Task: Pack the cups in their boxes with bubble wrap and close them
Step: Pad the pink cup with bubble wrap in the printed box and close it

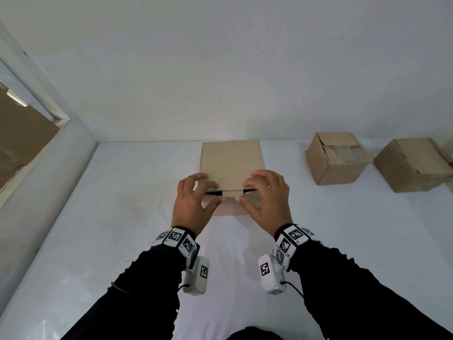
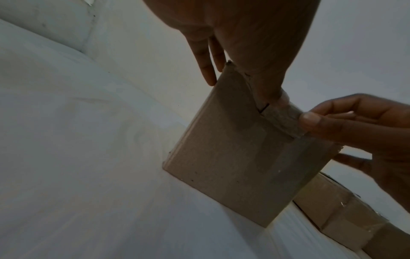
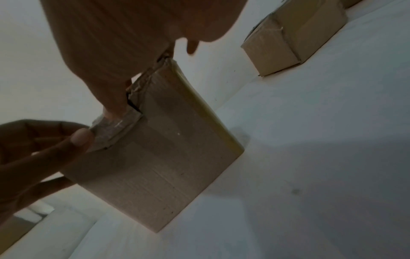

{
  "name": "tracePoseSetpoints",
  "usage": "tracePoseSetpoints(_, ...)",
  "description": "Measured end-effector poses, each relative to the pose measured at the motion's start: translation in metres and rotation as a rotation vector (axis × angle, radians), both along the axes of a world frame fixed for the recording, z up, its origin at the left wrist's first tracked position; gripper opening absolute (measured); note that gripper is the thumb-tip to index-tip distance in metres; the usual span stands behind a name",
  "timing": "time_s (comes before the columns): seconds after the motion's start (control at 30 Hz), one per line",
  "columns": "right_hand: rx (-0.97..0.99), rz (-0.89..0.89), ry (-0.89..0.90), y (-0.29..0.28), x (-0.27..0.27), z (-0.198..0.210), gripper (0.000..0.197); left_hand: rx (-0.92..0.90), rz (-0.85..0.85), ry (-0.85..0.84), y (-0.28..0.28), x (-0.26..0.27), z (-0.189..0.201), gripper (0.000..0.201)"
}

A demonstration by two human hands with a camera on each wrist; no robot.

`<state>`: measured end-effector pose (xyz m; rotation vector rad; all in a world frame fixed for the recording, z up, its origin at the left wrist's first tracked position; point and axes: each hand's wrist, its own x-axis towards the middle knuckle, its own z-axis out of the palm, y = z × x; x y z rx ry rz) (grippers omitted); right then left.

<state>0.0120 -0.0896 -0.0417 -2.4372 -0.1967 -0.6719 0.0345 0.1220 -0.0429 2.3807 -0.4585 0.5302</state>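
Note:
A brown cardboard box [image 1: 231, 160] stands on the white table [image 1: 122, 217], its lid folded down over the top. A dark slit shows along the front edge on both sides of the small tuck tab [image 1: 232, 193]. My left hand [image 1: 193, 200] holds the front left corner, fingers curled over the lid and thumb at the tab. My right hand [image 1: 267, 200] mirrors it on the front right corner. In the wrist views both thumbs press the tab [image 2: 281, 121] [image 3: 113, 129] against the box front [image 2: 233, 157] [image 3: 159, 166]. No cup or bubble wrap shows.
Two more closed cardboard boxes [image 1: 335, 158] [image 1: 414, 165] stand at the back right by the white wall. A raised white ledge runs along the left side, with a brown cardboard sheet [image 1: 22, 136] beyond it.

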Motion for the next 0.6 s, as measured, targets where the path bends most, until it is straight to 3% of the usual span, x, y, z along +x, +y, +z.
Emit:
tracePoseSetpoints(0.17,0.050,0.010,0.043,-0.003,0.014,0.001,0.020,0.007,0.049,-0.018,-0.008,0.012,0.002,0.019)
tracePoseSetpoints(0.6,-0.258,-0.179,0.198,-0.029,0.063,0.023,0.024,0.056,-0.038,0.159,-0.050,0.075,0.015,0.018)
